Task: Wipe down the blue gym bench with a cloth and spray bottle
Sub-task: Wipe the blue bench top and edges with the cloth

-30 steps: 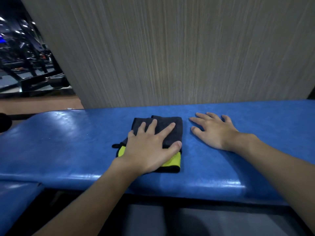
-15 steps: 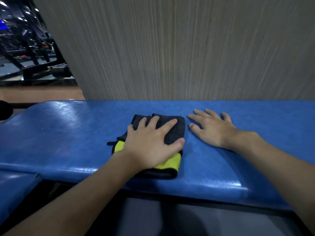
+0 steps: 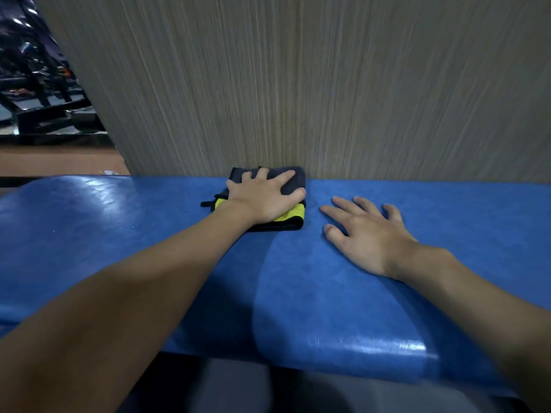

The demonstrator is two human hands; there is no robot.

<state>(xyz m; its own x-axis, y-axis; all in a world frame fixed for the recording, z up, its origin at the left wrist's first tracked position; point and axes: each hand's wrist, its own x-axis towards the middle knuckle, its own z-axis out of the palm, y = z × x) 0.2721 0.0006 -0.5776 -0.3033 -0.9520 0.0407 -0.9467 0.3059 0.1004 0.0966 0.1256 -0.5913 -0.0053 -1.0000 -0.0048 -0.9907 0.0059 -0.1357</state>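
At the far edge of the blue worktop, against a wood-grain wall, a person's left grip presses straight-fingered on a folded black-and-yellow cloth while the right grip rests released, palm-down, nearby.
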